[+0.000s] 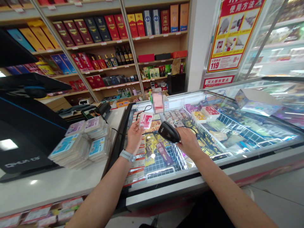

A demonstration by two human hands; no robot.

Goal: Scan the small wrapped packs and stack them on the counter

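Note:
My left hand point(135, 134), with a watch on its wrist, pinches a small flat pack point(145, 121) with a white and pink front. My right hand point(189, 142) is wrapped round the grip of a black barcode scanner point(168, 131), whose head points left toward the pack. A gap separates the scanner and the pack. Both hands are above the glass top of a chest freezer point(140, 187). On the counter at left stand several stacks of similar flat packs point(68, 147) with blue and purple labels. Two more piles, one yellow point(199, 116) and one red point(211, 112), lie on the freezer glass.
A dark checkout machine point(26, 126) stands on the white counter point(95, 177) at left. The scanner's black cable point(149, 133) runs across the freezer. An open cardboard box point(256, 101) lies at right. Shelves of boxed bottles point(92, 30) line the back wall.

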